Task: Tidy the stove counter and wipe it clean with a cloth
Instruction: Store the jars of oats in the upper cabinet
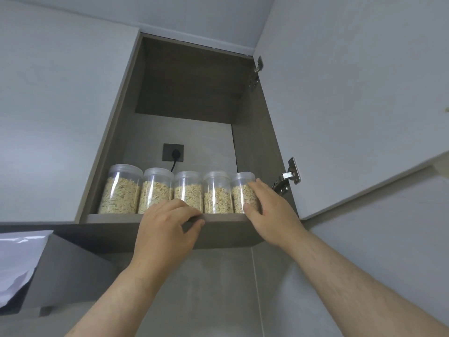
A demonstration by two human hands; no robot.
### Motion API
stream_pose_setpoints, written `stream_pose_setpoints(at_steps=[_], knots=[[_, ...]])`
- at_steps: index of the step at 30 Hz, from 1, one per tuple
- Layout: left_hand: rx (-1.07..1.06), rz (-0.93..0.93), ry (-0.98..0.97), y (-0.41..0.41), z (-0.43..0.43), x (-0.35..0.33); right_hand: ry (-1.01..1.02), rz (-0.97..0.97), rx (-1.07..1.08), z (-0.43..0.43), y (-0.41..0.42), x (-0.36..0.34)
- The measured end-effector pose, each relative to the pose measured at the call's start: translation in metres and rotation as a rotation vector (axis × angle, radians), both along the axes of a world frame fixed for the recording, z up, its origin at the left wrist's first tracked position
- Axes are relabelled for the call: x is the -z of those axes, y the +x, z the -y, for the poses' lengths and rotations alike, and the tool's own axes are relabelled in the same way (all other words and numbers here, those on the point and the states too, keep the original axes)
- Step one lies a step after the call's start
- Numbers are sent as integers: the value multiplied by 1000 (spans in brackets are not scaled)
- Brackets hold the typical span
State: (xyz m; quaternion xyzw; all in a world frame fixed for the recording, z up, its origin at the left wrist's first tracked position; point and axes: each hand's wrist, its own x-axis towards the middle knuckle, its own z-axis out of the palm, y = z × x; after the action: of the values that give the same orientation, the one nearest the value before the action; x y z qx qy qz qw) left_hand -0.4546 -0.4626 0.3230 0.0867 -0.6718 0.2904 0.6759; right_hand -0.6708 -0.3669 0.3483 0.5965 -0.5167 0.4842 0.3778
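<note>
I look up into an open wall cabinet [189, 83]. Several clear lidded jars of oats stand in a row along the front of its bottom shelf [114, 218]. My right hand [269, 210] wraps around the rightmost jar [241, 190], with the fingers along its right side and the thumb at its front. My left hand [167, 222] lies flat on the shelf's front edge below the middle jar [188, 190], fingers apart and holding nothing. No stove counter or cloth is in view.
The cabinet door [352, 93] stands swung open to the right on metal hinges [289, 177]. A black wall socket [173, 152] with a plugged-in cable sits behind the jars. A grey hood body [63, 263] and something white [17, 259] are at lower left.
</note>
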Motion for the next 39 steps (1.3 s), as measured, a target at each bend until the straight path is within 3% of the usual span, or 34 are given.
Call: stream_pose_setpoints(at_steps=[4, 10, 19, 22, 24, 27, 39], knots=[[4, 19, 59, 1, -6, -1, -167, -13, 140, 5, 1, 37], [-14, 25, 105, -1, -9, 1, -10, -92, 285, -9, 6, 72], [-64, 63, 99, 2, -9, 4, 64, 96, 81, -57, 47, 84], [-161, 170, 64, 17, -7, 24, 137, 19, 126, -71, 56, 93], [-197, 292, 140, 29, -15, 45, 173, -19, 141, -82, 60, 96], [-83, 414, 320, 44, -37, 70, 169, -25, 106, -102, 68, 95], [-60, 406, 420, 61, -165, 81, 147, 79, -158, -195, 72, 112]])
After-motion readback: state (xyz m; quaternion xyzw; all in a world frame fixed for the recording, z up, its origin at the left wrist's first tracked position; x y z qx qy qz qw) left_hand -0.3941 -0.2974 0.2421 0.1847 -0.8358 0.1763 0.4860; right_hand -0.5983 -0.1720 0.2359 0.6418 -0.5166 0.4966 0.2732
